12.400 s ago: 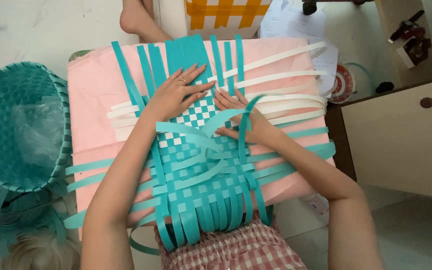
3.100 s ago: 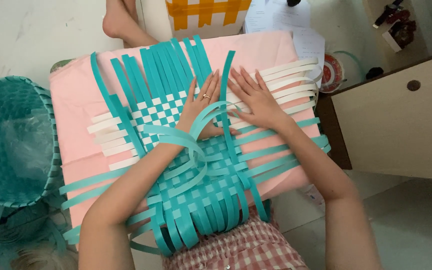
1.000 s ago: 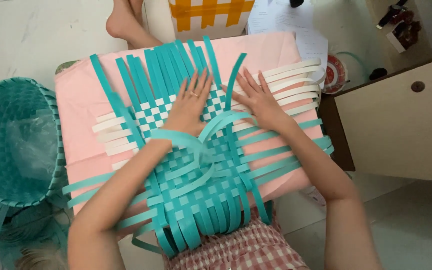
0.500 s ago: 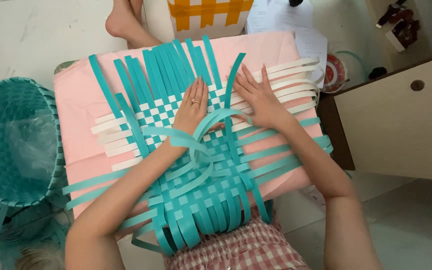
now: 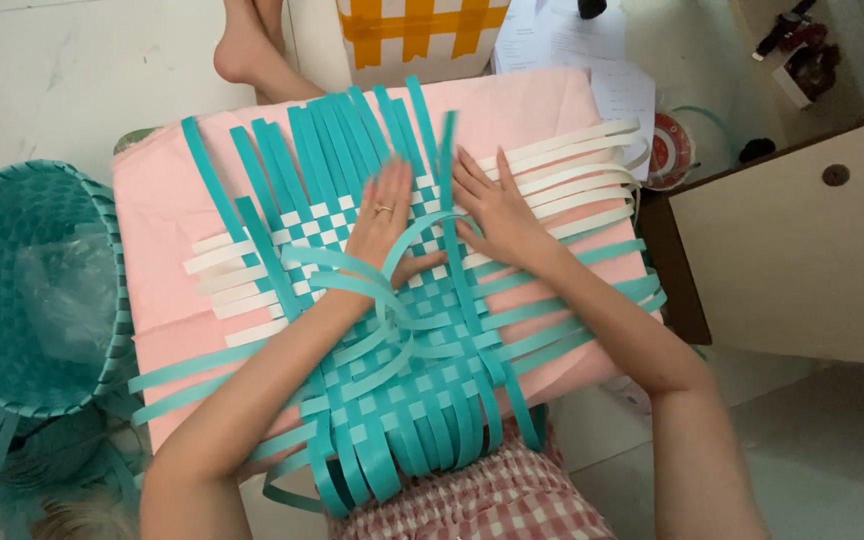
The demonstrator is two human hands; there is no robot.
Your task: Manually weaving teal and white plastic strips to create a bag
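Covering most of a pink board (image 5: 167, 210), a woven mat (image 5: 402, 330) of teal and white strips lies under both hands, its near edge cut off by the person's lap. The left hand (image 5: 380, 215) and right hand (image 5: 497, 210) press flat, fingers spread, clamping nothing. Loose strips (image 5: 352, 275) arc over the left wrist.

A pink-covered table (image 5: 157, 215) carries the work, and a flat woven mat (image 5: 402, 340) of teal and white strips lies right across its middle. Loose strip ends overhang the table's edges.
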